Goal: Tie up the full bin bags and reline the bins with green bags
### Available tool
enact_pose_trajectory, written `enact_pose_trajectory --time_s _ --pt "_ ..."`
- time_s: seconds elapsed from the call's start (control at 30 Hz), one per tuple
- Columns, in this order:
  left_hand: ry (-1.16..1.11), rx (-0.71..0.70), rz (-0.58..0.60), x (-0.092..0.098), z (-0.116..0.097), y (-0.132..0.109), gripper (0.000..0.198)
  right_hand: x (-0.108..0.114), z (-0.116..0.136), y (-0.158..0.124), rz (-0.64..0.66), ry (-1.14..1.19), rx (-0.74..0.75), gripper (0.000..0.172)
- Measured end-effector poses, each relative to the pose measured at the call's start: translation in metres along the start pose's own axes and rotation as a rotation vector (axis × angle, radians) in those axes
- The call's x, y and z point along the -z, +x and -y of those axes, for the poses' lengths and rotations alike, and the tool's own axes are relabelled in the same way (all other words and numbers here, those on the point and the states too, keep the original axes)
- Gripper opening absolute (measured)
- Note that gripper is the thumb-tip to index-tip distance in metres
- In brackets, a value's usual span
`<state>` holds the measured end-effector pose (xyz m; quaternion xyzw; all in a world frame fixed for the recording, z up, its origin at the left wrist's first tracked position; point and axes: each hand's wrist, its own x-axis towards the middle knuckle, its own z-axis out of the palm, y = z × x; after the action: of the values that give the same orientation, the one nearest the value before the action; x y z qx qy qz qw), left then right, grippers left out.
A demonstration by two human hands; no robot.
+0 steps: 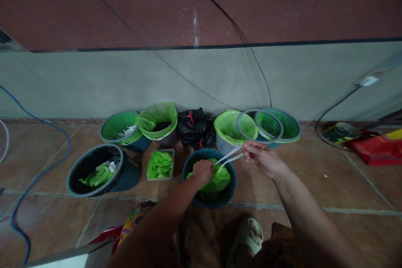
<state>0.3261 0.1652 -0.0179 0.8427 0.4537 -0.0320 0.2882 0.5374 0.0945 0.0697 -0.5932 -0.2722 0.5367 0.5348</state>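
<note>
A dark blue bin (231, 188) stands on the floor right in front of me with a bunched green bag (216, 181) inside it. My left hand (202, 171) is closed on the top of that bag. My right hand (262, 157) pinches the bag's white drawstring (230, 155) and holds it taut, up and to the right. A grey ring (240, 127) leans on the light green lined bin (226, 127) just behind my right hand.
Against the wall stand several more bins lined with green bags (158, 119), a tied black bag (192, 127) and a tray of folded green bags (160, 164). A blue cable (47, 167) lies at left, red items (375, 148) at right. My sandal (246, 234) is below.
</note>
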Motion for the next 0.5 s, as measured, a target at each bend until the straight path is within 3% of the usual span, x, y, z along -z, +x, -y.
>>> enact_pose_trajectory --time_s 0.1,0.23,0.37,0.5 --pt "-0.079 0.005 -0.080 0.016 -0.006 0.000 0.032 0.001 -0.001 0.003 -0.089 -0.011 0.059 0.046" --pt "-0.294 -0.030 -0.216 0.058 -0.005 0.000 0.029 -0.002 0.001 0.005 -0.178 -0.035 0.210 0.044" --pt "-0.710 -0.114 -0.259 0.094 0.003 -0.007 0.032 -0.022 0.000 -0.001 -0.037 0.044 0.256 0.042" --pt "-1.006 -0.132 -0.198 0.102 0.000 -0.018 0.035 -0.055 -0.013 0.001 0.021 0.030 0.213 0.038"
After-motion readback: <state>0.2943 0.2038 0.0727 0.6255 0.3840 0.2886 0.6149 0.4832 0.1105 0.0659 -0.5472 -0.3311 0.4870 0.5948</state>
